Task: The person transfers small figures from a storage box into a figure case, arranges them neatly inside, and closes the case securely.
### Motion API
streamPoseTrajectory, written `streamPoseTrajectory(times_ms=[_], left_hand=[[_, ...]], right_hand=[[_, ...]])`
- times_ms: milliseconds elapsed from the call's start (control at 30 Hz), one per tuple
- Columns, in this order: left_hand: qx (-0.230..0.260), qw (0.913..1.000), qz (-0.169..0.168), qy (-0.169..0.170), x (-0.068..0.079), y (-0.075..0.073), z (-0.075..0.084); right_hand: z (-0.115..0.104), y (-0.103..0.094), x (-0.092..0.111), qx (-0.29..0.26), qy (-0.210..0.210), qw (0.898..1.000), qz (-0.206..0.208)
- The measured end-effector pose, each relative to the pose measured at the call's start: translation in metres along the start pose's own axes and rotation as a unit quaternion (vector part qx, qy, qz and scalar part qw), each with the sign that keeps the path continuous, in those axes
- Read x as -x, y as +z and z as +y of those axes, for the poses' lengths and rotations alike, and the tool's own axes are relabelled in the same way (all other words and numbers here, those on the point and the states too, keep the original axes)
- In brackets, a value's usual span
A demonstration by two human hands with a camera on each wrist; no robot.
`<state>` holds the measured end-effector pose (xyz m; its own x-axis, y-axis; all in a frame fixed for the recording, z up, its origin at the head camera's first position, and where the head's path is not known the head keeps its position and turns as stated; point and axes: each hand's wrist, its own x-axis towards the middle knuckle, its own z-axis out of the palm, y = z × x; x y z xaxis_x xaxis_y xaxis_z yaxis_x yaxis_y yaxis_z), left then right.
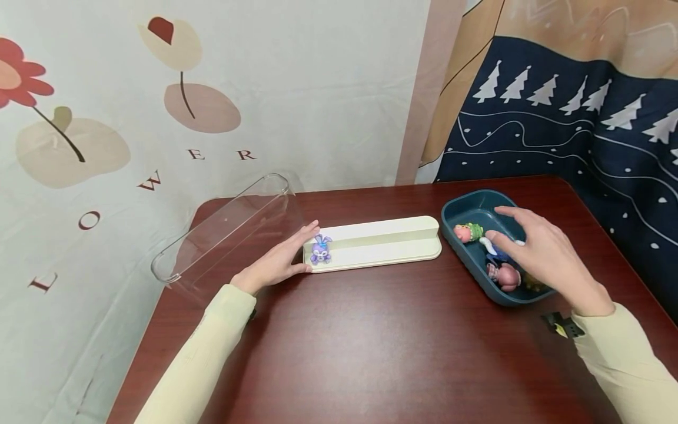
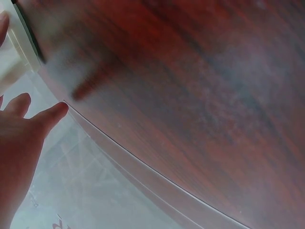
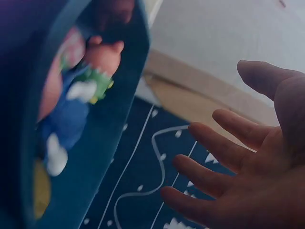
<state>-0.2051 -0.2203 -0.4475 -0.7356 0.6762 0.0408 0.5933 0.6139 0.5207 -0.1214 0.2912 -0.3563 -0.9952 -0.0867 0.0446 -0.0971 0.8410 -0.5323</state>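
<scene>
My left hand (image 1: 278, 262) rests at the left end of a long cream stepped display base (image 1: 381, 254), its fingers extended and its thumb at the front corner. A small purple rabbit figurine (image 1: 320, 251) stands on that base, right beside the fingers. Over the dark blue bin (image 1: 465, 272) my right hand (image 1: 553, 253) hovers with its fingers spread, holding nothing. Inside the bin lie a pink figurine in green (image 1: 468, 232), a blue-and-white figurine (image 3: 69, 117) and a pinkish-brown figurine (image 1: 505, 277). The hand partly hides the bin's right side.
A clear plastic cover (image 1: 228, 229) leans at the table's left edge by the white wall cloth (image 1: 328, 88). Dark blue tree-patterned cloth (image 1: 529, 135) hangs behind the bin. The reddish-brown table (image 1: 371, 341) stretches out in front.
</scene>
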Motion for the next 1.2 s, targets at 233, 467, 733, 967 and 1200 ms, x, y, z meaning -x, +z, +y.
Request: streamPoseTrajectory(times_ms=[233,467,733,967,1200], left_hand=[[-0.004,1.0,0.001,0.002,0.0,0.0,0.0],[-0.002,1.0,0.001,0.005,0.0,-0.001,0.0],[0.0,1.0,0.0,-0.001,0.001,0.0,-0.001],[-0.001,1.0,-0.002,-0.003,0.0,0.001,0.0],[0.001,1.0,0.001,0.002,0.001,0.0,0.0]], right_hand=[[0.026,-0.005,0.001,0.012,0.017,1.0,-0.003],[0.042,-0.01,0.003,0.009,0.023,0.999,0.022],[0.049,-0.012,0.002,0.016,0.024,0.999,0.021],[0.054,-0.009,-0.001,0.03,0.027,0.999,-0.001],[0.05,-0.005,-0.009,0.04,0.026,0.998,-0.038]])
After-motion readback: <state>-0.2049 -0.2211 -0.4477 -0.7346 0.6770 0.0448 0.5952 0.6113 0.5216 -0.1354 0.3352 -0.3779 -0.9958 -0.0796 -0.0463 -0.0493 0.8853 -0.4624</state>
